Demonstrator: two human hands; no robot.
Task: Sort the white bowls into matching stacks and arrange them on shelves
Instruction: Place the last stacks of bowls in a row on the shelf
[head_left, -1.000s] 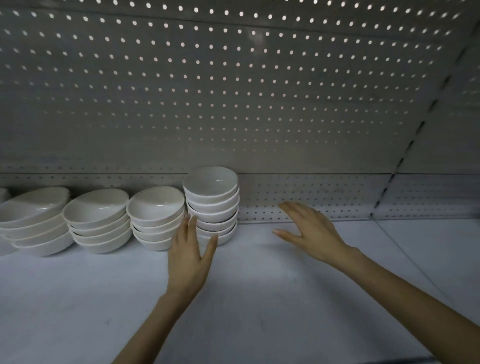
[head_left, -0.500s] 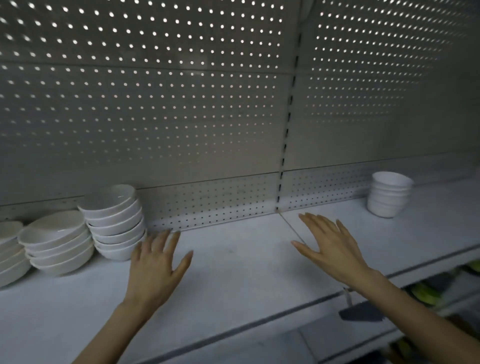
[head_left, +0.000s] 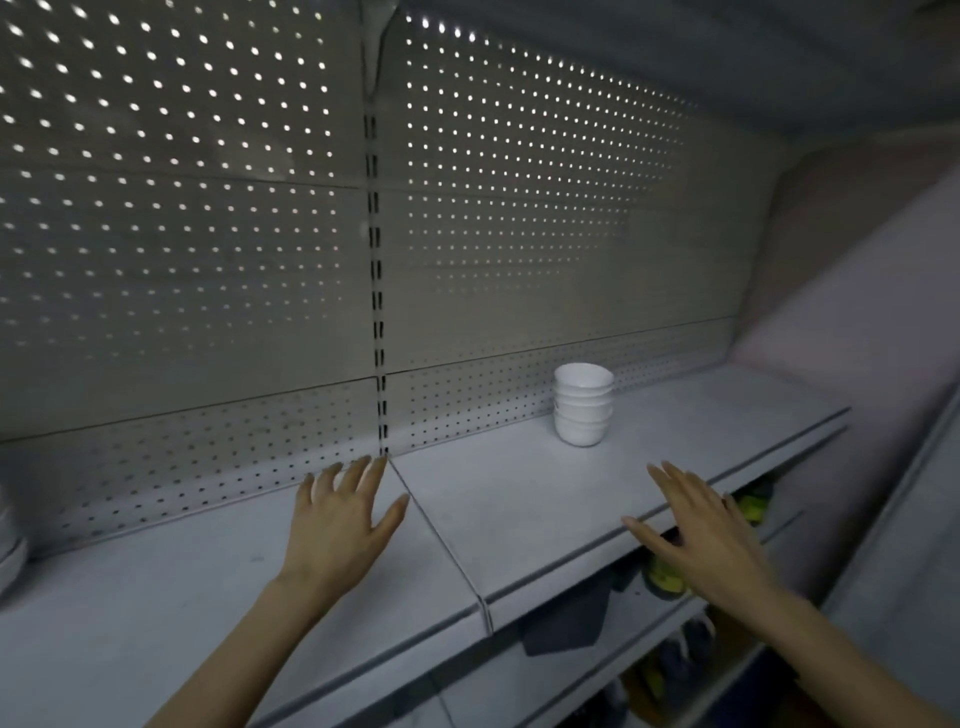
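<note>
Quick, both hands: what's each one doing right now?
Left hand: open, fingers spread, holding nothing.
Right hand: open, fingers spread, holding nothing.

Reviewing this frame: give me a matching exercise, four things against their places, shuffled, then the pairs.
1. stack of white bowls
2. left hand
3. right hand
4. yellow-green items

A. below the right shelf board
B. over the right shelf board's front edge
C. at the back of the right shelf board, by the pegboard
D. over the left shelf board, beside the seam

Pairs: 1-C, 2-D, 3-B, 4-A.
</note>
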